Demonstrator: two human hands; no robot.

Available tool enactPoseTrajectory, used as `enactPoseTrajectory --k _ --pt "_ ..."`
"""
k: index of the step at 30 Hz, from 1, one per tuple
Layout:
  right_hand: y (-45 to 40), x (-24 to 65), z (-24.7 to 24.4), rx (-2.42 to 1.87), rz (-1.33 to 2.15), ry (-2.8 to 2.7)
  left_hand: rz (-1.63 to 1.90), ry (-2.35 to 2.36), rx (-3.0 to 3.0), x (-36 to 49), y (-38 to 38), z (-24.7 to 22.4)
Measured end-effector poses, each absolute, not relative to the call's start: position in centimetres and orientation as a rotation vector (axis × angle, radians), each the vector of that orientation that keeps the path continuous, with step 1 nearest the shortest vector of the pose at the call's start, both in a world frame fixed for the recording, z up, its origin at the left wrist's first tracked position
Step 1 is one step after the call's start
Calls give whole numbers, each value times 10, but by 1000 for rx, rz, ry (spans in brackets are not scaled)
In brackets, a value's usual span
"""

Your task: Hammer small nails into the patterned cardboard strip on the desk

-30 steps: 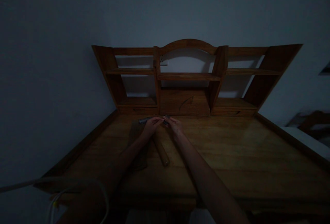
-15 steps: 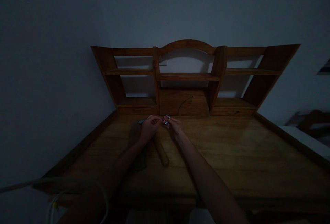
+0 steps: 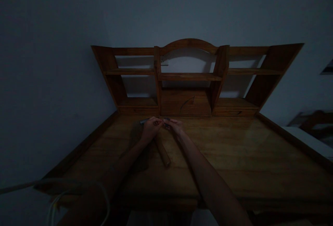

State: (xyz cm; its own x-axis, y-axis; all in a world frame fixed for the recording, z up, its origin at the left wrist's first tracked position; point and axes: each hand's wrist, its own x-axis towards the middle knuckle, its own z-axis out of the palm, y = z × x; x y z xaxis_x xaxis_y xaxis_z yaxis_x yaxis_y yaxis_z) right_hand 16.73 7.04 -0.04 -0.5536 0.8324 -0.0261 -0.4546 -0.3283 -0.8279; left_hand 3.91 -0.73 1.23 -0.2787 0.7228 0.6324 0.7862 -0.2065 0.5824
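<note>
In the head view my right hand (image 3: 176,126) is closed on a small dark, shiny piece (image 3: 167,123), too small and dim to name. From the left, my left hand (image 3: 151,129) meets it with thumb and fingers pinched together; what is between those fingertips I cannot make out. Under and beside my left hand lies a hammer (image 3: 162,152), its wooden handle slanting toward me across the desk. Its grey metal head shows just past the left knuckles, partly hidden by the hand.
The wooden desk (image 3: 223,156) carries a shelf unit (image 3: 189,77) with drawers along its back edge. Raised wooden rails border both sides. A pale cable (image 3: 65,181) loops at lower left, near my left forearm. A wall socket (image 3: 164,62) shows behind the shelves. The light is dim.
The small piece in my right hand has turned slightly, and its bright stripes look darker now. My left hand keeps its pinch nearly in place; the hammer has not moved.
</note>
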Motion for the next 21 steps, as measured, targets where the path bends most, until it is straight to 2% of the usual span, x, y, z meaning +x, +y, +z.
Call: enactPoseTrajectory --k 9,17,21 --pt "80 171 -9 -601 1982 -1001 -1330 -1891 -1969 43 -9 15" --pt "81 176 -9 -621 1992 -980 -1432 -1867 -1975 45 -8 14" --pt "77 178 -4 -606 2024 -998 -1361 -1722 -2206 50 -11 21"
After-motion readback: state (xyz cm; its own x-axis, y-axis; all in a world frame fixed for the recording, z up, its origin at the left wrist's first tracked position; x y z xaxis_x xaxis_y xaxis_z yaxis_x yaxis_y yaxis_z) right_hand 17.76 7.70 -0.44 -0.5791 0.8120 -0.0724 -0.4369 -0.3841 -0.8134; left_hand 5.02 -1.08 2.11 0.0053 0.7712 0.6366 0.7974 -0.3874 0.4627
